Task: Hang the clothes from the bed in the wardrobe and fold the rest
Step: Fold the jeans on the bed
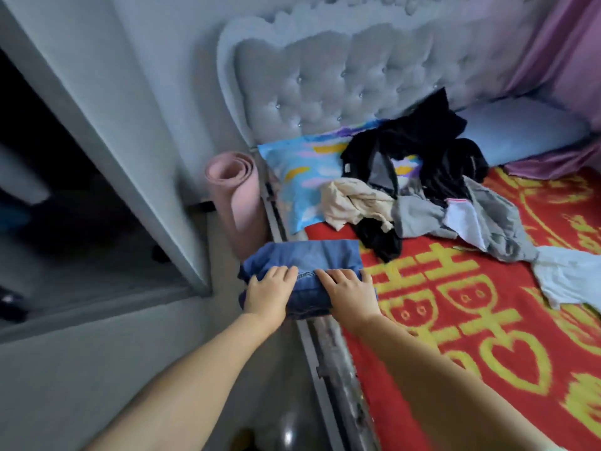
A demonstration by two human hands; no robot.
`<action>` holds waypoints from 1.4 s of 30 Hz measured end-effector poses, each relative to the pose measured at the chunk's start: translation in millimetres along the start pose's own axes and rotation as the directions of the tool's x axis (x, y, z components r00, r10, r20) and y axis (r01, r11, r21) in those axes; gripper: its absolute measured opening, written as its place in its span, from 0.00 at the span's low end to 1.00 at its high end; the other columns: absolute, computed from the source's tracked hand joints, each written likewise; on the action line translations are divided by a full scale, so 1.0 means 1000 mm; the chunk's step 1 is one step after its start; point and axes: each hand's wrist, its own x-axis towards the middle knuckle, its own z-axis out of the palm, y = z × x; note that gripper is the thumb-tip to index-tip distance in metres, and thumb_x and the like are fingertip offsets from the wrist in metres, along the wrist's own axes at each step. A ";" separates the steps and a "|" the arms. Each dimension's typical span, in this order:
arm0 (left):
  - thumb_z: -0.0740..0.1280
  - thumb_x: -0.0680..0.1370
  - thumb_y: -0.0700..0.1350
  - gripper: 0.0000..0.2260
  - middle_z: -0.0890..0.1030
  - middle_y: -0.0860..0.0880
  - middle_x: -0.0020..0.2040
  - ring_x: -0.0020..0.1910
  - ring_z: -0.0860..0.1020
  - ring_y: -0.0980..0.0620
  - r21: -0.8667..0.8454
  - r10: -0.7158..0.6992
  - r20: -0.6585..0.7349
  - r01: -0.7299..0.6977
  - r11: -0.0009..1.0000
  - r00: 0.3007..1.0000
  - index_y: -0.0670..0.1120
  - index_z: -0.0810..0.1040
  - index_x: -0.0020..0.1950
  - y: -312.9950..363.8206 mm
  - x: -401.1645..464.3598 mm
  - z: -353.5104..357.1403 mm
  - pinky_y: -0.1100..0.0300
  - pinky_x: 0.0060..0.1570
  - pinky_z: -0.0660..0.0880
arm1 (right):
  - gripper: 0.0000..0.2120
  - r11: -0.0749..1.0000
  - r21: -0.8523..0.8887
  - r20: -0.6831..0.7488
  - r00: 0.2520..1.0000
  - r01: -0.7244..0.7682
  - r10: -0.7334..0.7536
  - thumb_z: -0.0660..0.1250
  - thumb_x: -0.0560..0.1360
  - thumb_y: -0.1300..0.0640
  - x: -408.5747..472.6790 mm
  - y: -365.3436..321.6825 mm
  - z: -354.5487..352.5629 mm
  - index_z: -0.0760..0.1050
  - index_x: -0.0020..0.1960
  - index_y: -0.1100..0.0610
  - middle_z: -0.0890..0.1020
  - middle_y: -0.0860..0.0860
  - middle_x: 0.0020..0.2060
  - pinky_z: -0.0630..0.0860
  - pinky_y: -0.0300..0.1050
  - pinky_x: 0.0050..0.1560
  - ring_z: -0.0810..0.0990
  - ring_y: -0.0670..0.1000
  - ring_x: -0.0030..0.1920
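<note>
The task looks well short of done. At the near edge of the bed (487, 336) lies a pair of jeans (309, 258), already doubled into a compact block, and both hands rest on top of it: the left hand (270, 288) and right hand (349, 288) lie flat, fingers straight and pressing down, neither grip closed round the cloth. That reads as smoothing or making a last fold, so one folded item is nearly finished. The rest is untouched as far as can be seen: a loose pile (416, 164) of black clothes sits up by the headboard, partly over a bright pillow (299, 177), with a cream garment (351, 203) and a grey one (487, 219) spilling toward the middle of the bed and a pale piece (569, 275) further right. The wardrobe (65, 190) stands open to the left, its inside too dark to tell what hangs there. Sorting, hanging and further folding all remain.
</note>
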 end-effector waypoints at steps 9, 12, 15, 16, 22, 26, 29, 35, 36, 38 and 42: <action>0.69 0.71 0.40 0.30 0.71 0.51 0.65 0.66 0.69 0.50 0.007 -0.364 0.081 0.365 0.931 0.928 0.48 0.61 0.70 -0.188 -0.121 0.011 0.52 0.53 0.72 | 0.34 0.932 -0.009 0.044 0.931 0.363 -0.363 0.65 0.75 0.52 0.061 -0.210 -0.010 0.53 0.76 0.49 0.68 0.49 0.70 0.59 0.56 0.67 0.68 0.55 0.69; 0.70 0.72 0.41 0.31 0.71 0.50 0.67 0.68 0.68 0.50 -0.008 -0.401 0.112 0.404 0.915 0.909 0.48 0.60 0.71 -0.240 -0.148 0.019 0.50 0.54 0.71 | 0.34 0.909 -0.030 0.082 0.908 0.415 -0.411 0.64 0.75 0.53 0.074 -0.269 -0.009 0.53 0.76 0.49 0.69 0.49 0.69 0.59 0.56 0.68 0.68 0.55 0.68; 0.70 0.73 0.42 0.31 0.71 0.50 0.67 0.68 0.68 0.49 -0.019 -0.425 0.137 0.431 0.902 0.895 0.48 0.60 0.72 -0.301 -0.174 0.026 0.50 0.55 0.71 | 0.33 0.894 -0.046 0.095 0.893 0.446 -0.441 0.65 0.75 0.52 0.091 -0.335 -0.006 0.53 0.76 0.49 0.70 0.49 0.69 0.60 0.55 0.67 0.69 0.55 0.67; 0.70 0.73 0.43 0.30 0.71 0.50 0.67 0.68 0.68 0.49 -0.022 -0.431 0.139 0.438 0.899 0.891 0.48 0.60 0.72 -0.324 -0.183 0.028 0.50 0.55 0.71 | 0.33 0.891 -0.045 0.106 0.889 0.453 -0.446 0.64 0.75 0.52 0.098 -0.359 -0.005 0.53 0.76 0.49 0.70 0.49 0.69 0.60 0.55 0.67 0.69 0.55 0.67; 0.70 0.73 0.45 0.26 0.72 0.51 0.63 0.65 0.69 0.50 -0.011 -0.486 0.166 0.494 0.869 0.858 0.49 0.62 0.68 -0.435 -0.219 0.032 0.52 0.53 0.70 | 0.35 0.864 -0.043 0.148 0.858 0.502 -0.492 0.67 0.74 0.52 0.139 -0.475 -0.007 0.54 0.76 0.50 0.71 0.51 0.67 0.60 0.55 0.68 0.69 0.56 0.66; 0.69 0.73 0.45 0.25 0.73 0.51 0.63 0.65 0.70 0.50 -0.034 -0.496 0.173 0.509 0.860 0.851 0.49 0.63 0.67 -0.494 -0.223 0.040 0.53 0.53 0.72 | 0.34 0.846 -0.027 0.169 0.836 0.533 -0.522 0.66 0.75 0.51 0.177 -0.527 -0.002 0.54 0.76 0.49 0.70 0.51 0.68 0.59 0.56 0.68 0.69 0.56 0.66; 0.68 0.74 0.45 0.26 0.72 0.51 0.64 0.66 0.69 0.50 -0.052 -0.483 0.189 0.500 0.865 0.855 0.48 0.62 0.69 -0.540 -0.209 0.047 0.51 0.55 0.72 | 0.35 0.835 -0.042 0.210 0.822 0.548 -0.529 0.65 0.75 0.51 0.215 -0.558 0.000 0.52 0.77 0.50 0.68 0.52 0.70 0.58 0.56 0.69 0.67 0.56 0.68; 0.68 0.75 0.44 0.28 0.71 0.50 0.66 0.67 0.68 0.49 -0.028 -0.471 0.237 0.490 0.871 0.850 0.49 0.61 0.71 -0.622 -0.137 0.060 0.50 0.59 0.71 | 0.36 0.846 -0.013 0.232 0.824 0.533 -0.516 0.66 0.75 0.49 0.313 -0.590 0.010 0.52 0.77 0.50 0.68 0.52 0.69 0.59 0.54 0.68 0.67 0.56 0.68; 0.68 0.75 0.44 0.29 0.70 0.50 0.67 0.68 0.67 0.49 -0.026 -0.475 0.235 0.494 0.869 0.848 0.49 0.59 0.73 -0.636 -0.124 0.061 0.49 0.60 0.71 | 0.35 0.848 -0.006 0.221 0.828 0.529 -0.515 0.65 0.75 0.49 0.332 -0.593 0.012 0.52 0.77 0.50 0.68 0.52 0.69 0.59 0.54 0.67 0.68 0.56 0.67; 0.67 0.76 0.45 0.30 0.69 0.50 0.68 0.69 0.65 0.49 -0.018 -0.463 0.248 0.482 0.876 0.851 0.49 0.57 0.75 -0.664 -0.092 0.064 0.49 0.62 0.70 | 0.35 0.858 0.003 0.229 0.835 0.513 -0.500 0.64 0.76 0.48 0.372 -0.600 0.017 0.52 0.77 0.50 0.68 0.52 0.69 0.59 0.54 0.67 0.68 0.56 0.67; 0.67 0.76 0.46 0.30 0.69 0.49 0.68 0.69 0.65 0.48 -0.014 -0.412 0.289 0.434 0.901 0.864 0.49 0.57 0.74 -0.701 -0.042 0.073 0.48 0.62 0.69 | 0.35 0.869 -0.005 0.262 0.839 0.495 -0.477 0.64 0.76 0.47 0.429 -0.606 0.031 0.51 0.77 0.49 0.67 0.52 0.69 0.59 0.54 0.67 0.67 0.56 0.68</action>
